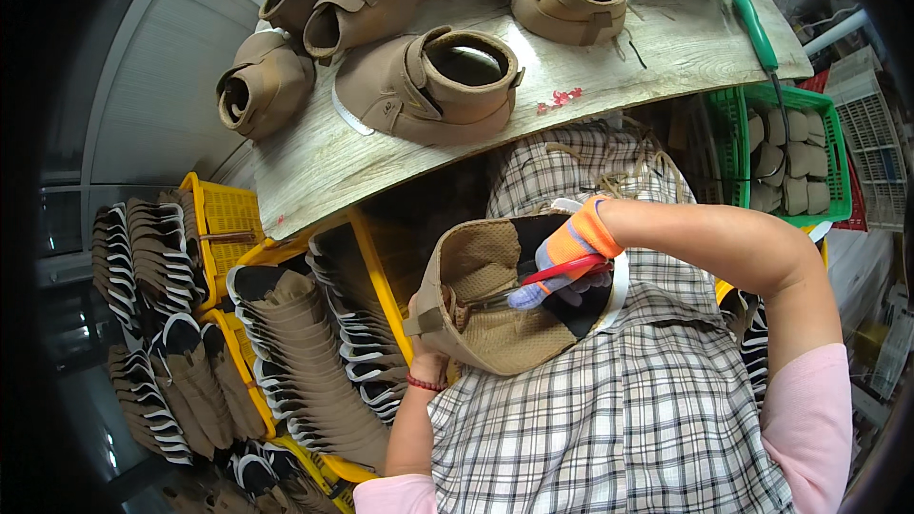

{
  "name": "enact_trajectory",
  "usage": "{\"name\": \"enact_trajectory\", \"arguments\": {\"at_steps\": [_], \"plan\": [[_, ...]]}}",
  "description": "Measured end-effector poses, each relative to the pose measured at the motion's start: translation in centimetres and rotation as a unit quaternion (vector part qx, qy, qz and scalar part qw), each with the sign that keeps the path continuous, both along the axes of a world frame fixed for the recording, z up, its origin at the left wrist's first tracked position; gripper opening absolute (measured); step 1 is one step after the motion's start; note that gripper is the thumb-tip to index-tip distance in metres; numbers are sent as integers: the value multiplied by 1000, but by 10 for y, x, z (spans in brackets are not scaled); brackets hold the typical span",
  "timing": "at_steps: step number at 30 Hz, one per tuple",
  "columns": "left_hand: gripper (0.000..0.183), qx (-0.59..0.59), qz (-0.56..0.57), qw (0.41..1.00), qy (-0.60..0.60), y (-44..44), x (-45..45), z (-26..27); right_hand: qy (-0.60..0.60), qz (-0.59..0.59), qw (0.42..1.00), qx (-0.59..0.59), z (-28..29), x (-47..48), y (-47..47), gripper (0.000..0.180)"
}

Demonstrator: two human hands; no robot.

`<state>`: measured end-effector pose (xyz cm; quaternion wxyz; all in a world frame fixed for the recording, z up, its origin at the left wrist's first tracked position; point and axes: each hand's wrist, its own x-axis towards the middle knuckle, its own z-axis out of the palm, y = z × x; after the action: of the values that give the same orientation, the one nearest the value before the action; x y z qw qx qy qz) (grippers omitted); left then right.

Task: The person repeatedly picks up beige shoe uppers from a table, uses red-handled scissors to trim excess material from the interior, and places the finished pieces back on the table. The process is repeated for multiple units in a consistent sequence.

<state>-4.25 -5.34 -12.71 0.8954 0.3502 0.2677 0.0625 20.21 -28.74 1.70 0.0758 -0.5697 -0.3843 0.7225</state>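
Observation:
A brown fabric shoe upper (471, 350) with a mesh lining and a white lower edge rests on my lap, its wide opening towards me. My left hand (428, 355), a red bead bracelet at its wrist, grips the upper from outside at its left end; most of its fingers are hidden behind the fabric. Inside the opening, my right hand (568, 257) wears an orange and lavender glove. It holds red-handled scissors (560, 270), their blades pointing left towards the inner lining. Whether the blades touch the lining I cannot tell.
Several finished-looking brown uppers (457, 93) stand on the wooden table (343, 178). A green-handled corded tool (754, 28) lies at its right edge. Yellow crates (227, 218) with stacked uppers (307, 357) stand left; a green crate (839, 157) holds brown pieces at right.

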Motion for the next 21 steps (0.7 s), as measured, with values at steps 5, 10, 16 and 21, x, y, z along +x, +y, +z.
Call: {"name": "enact_trajectory", "arguments": {"at_steps": [5,10,16,21], "plan": [[21,57,-19,998,25,1,6,8,-37,-2,998,-54,8,-1,10,79],[18,3,-83,997,-1,5,16,23,-190,-71,979,29,25,-27,-7,78],[27,478,-145,866,27,17,19,33,-267,-49,963,0,29,-43,-42,78],[40,-83,-184,978,-57,10,29,38,-251,-71,964,48,20,-41,-48,72]]}}
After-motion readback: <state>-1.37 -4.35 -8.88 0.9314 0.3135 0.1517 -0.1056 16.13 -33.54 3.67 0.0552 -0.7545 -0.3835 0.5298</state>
